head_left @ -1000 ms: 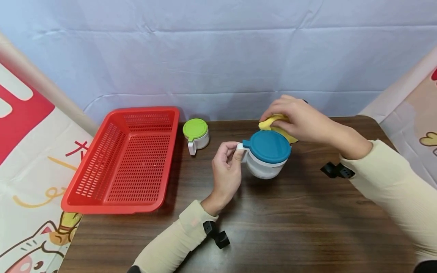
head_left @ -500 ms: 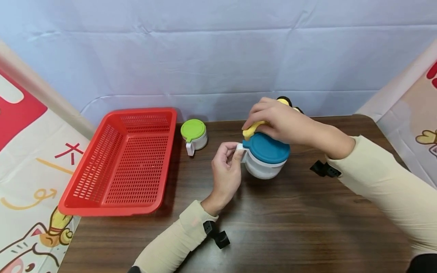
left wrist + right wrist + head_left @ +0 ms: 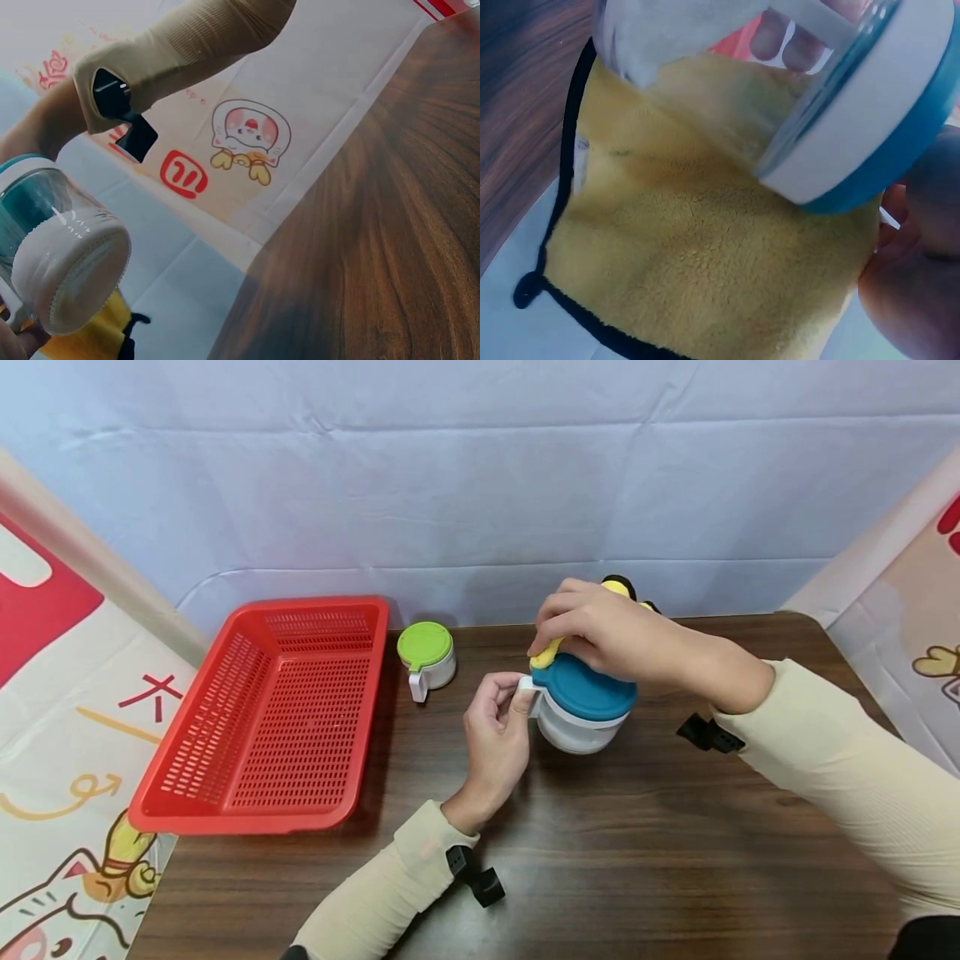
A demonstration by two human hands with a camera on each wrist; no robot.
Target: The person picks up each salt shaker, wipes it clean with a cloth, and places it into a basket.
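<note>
A clear seasoning jar [image 3: 573, 733] with a blue lid [image 3: 588, 689] and white handle is held above the table, tilted a little. White contents show through its wall in the left wrist view. My left hand [image 3: 498, 747] pinches the handle between thumb and fingers. My right hand [image 3: 611, 631] holds a yellow cloth [image 3: 546, 655] against the lid's far side, near the handle. The right wrist view shows the yellow cloth [image 3: 727, 255] with its black edging hanging behind the jar. Part of the cloth is hidden by the right hand in the head view.
A red perforated plastic basket [image 3: 262, 818] stands on the left of the wooden table [image 3: 637, 868]. Between it and the hands sits a smaller jar with a green lid [image 3: 424, 644], close to the back edge. A pale cloth backdrop [image 3: 465, 493] hangs behind the table.
My right hand has slid left across the lid's far side with the yellow cloth, towards the handle. The left hand and the jar have stayed nearly in place.
</note>
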